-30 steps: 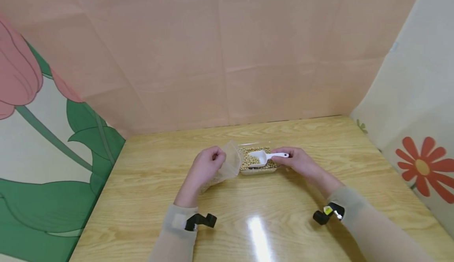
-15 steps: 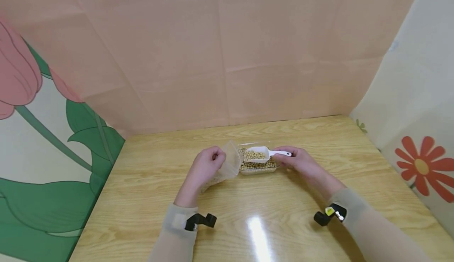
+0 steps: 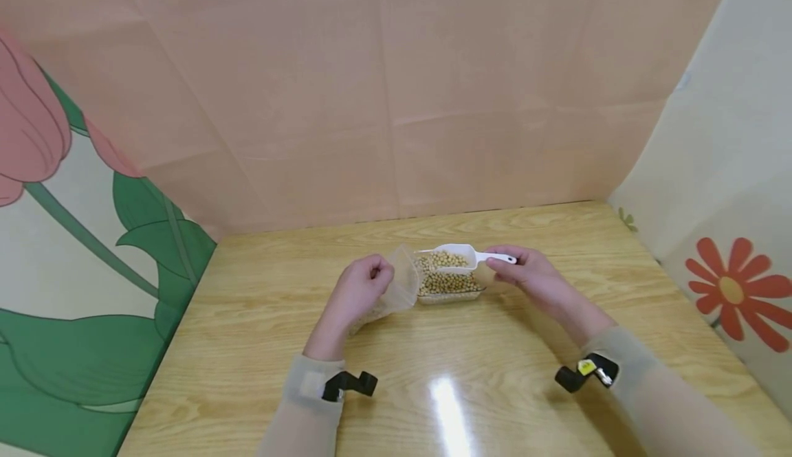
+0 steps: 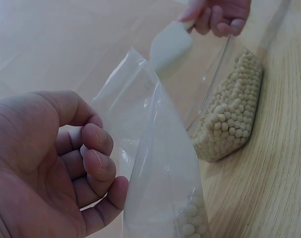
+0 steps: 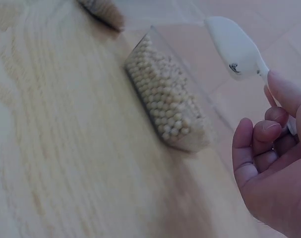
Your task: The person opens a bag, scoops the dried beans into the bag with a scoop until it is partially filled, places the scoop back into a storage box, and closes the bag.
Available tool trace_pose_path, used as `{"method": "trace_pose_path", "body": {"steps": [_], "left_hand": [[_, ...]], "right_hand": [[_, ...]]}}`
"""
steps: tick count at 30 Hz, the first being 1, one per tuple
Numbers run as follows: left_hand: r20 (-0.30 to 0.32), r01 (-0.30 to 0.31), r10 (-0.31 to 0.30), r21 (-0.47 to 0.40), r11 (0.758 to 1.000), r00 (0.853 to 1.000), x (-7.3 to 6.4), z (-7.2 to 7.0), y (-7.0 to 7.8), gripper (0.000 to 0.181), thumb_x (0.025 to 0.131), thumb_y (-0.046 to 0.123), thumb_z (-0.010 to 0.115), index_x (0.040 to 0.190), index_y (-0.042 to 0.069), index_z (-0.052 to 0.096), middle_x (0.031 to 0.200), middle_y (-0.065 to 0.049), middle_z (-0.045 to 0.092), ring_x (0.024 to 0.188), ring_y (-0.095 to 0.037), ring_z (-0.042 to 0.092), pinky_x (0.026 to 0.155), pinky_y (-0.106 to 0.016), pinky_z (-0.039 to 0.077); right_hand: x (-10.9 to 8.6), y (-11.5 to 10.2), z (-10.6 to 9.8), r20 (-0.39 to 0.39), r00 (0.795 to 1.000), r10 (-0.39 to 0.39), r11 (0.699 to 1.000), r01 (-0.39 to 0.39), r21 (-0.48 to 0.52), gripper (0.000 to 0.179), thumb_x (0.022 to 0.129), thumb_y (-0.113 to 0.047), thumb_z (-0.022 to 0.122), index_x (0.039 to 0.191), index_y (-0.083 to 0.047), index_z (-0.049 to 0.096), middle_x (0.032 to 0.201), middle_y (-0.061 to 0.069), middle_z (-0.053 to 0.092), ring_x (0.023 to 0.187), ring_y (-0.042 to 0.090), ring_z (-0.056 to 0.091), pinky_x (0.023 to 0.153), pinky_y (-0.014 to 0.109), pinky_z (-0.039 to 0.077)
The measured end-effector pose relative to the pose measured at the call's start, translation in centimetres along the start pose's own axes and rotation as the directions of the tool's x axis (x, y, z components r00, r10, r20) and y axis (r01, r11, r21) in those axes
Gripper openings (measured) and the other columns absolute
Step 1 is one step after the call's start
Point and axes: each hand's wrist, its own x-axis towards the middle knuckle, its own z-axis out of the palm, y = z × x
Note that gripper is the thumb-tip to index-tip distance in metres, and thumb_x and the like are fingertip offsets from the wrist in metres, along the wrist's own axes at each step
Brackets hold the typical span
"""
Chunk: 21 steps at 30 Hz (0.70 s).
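Note:
My right hand (image 3: 526, 275) grips the handle of a white scoop (image 3: 473, 258), which is filled with soybeans (image 3: 450, 260) and held above a clear rectangular container (image 3: 450, 297) of more soybeans. From the right wrist view, the scoop (image 5: 234, 49) is raised off the container (image 5: 165, 94), its underside showing. My left hand (image 3: 365, 280) holds the edge of a clear plastic bag (image 3: 402, 282) with curled fingers, its mouth spread toward the container. Some soybeans (image 4: 192, 218) lie low inside the bag in the left wrist view.
Everything stands on a wood-grain table (image 3: 396, 388). A pink-beige sheet (image 3: 396, 99) hangs behind it. Flower-patterned panels rise on the left (image 3: 80, 271) and right (image 3: 730, 223). Each forearm wears a black wrist camera mount.
The scoop has come up out of the soybeans, loaded, and moved slightly back and to the right with my right hand. My left hand and the bag have stayed in place.

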Motion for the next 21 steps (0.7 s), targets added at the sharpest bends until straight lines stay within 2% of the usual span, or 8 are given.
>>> {"method": "trace_pose_path", "body": {"steps": [3, 11, 17, 21], "left_hand": [[0.003, -0.003, 0.003, 0.000, 1.000, 1.000, 0.0, 0.0, 0.0, 0.026, 0.101, 0.027, 0.053, 0.078, 0.016, 0.060, 0.066, 0.000, 0.051, 0.053, -0.014, 0.042, 0.052, -0.031, 0.038], [0.003, -0.009, 0.009, -0.008, 1.000, 1.000, 0.0, -0.1, 0.2, 0.026, 0.101, 0.026, 0.053, 0.079, 0.016, 0.060, 0.065, -0.001, 0.050, 0.053, -0.015, 0.041, 0.052, -0.031, 0.038], [-0.004, -0.009, 0.009, -0.002, 1.000, 1.000, -0.1, 0.0, 0.2, 0.026, 0.101, 0.025, 0.053, 0.078, 0.016, 0.060, 0.066, 0.000, 0.051, 0.053, -0.015, 0.042, 0.053, -0.031, 0.038], [-0.008, -0.010, 0.010, -0.003, 1.000, 1.000, -0.1, 0.0, 0.3, 0.026, 0.102, 0.026, 0.053, 0.078, 0.016, 0.060, 0.066, -0.001, 0.052, 0.054, -0.015, 0.043, 0.053, -0.031, 0.038]], "right_hand": [[-0.2, -0.8, 0.1, 0.017, 1.000, -0.020, 1.000, 0.019, 0.016, 0.037, 0.096, -0.022, 0.070, 0.127, -0.002, 0.065, 0.124, 0.016, 0.063, 0.109, 0.026, 0.062, 0.095, 0.041, 0.051], [-0.5, -2.8, 1.2, 0.029, 1.000, -0.009, 0.999, 0.010, -0.049, 0.041, 0.093, -0.030, 0.074, 0.125, -0.004, 0.067, 0.122, 0.004, 0.064, 0.107, 0.021, 0.062, 0.092, 0.033, 0.051], [-0.3, -3.5, 2.4, 0.048, 0.998, -0.038, 0.993, 0.043, -0.113, 0.040, 0.093, -0.030, 0.074, 0.123, -0.004, 0.068, 0.122, 0.008, 0.065, 0.106, 0.022, 0.060, 0.093, 0.039, 0.051], [-0.3, -3.9, 3.0, 0.044, 0.999, -0.027, 0.987, 0.033, -0.155, 0.042, 0.091, -0.034, 0.075, 0.122, -0.007, 0.069, 0.119, 0.009, 0.066, 0.104, 0.024, 0.061, 0.096, 0.047, 0.048]]}}
